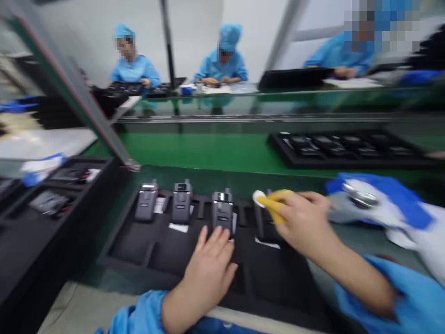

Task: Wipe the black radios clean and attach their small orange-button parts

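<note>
A black foam tray (pixel 128 250) lies in front of me, holding a row of dark grey handheld devices with short antenna-like stubs and shiny top strips. My left hand (pixel 210 269) is stretched out, its fingertips touching the lower end of the third device (pixel 222 211). At the rightmost device (pixel 261 222), my right hand (pixel 302 220) pinches a small white round piece (pixel 258 197) between yellow-covered fingertips. That piece is against or just above the device's top; contact cannot be made out. The right hand partly hides this device. White paper slips show beside the devices.
A second black tray (pixel 347 160) with several devices lies on the green belt (pixel 194 150). Another foam tray (pixel 21 250) is at left, near a slanted metal post (pixel 79 97). Blue and white cloth (pixel 392 199) lies at right. Several people in blue work beyond the belt.
</note>
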Available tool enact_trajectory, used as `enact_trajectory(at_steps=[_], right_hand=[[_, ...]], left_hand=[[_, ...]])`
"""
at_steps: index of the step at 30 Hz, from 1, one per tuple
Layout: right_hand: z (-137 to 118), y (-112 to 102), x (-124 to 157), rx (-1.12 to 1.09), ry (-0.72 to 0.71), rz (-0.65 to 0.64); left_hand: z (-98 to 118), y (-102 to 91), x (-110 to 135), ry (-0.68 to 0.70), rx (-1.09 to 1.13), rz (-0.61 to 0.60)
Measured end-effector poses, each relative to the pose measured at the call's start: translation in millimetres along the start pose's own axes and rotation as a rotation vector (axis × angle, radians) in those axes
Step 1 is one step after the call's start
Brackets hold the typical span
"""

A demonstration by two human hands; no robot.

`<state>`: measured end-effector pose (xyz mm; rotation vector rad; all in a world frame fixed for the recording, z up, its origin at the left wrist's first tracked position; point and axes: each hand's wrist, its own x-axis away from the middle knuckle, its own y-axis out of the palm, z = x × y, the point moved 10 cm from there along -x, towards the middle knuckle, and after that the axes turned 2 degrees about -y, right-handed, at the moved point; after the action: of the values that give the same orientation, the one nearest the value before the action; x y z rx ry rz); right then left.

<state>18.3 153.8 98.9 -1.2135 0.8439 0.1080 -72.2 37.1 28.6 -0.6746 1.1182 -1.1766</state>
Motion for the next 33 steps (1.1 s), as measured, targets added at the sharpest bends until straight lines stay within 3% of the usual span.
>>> enact_trajectory(at_steps=[7,13,18,22,26,29,33], right_hand=[[-17,48,-26,0.031,0.008,-0.245],[-50,69,-46,0.066,-0.134,-0.222],[-58,67,-45,0.067,-0.206,-0.168],[-39,62,-31,0.102,-0.156,-0.201],[-24,49,-25,0.147,-0.081,-0.148],[-34,44,-26,0.104,-0.107,-0.098],[-51,49,-25,0.048,-0.202,-0.122]], left_hand=[[3,6.8,0,0.122,-0.046,0.006],[3,4.5,-1,0.137,-0.029,0.032],[1,1.4,-2,0.095,0.024,0.095],[0,-2.1,-3,0.054,0.063,0.142],[3,-2.3,-4,0.081,0.037,0.136],[2,-2.9,-4,0.076,0.043,0.139],[1,-3.0,-3,0.061,0.058,0.146]])
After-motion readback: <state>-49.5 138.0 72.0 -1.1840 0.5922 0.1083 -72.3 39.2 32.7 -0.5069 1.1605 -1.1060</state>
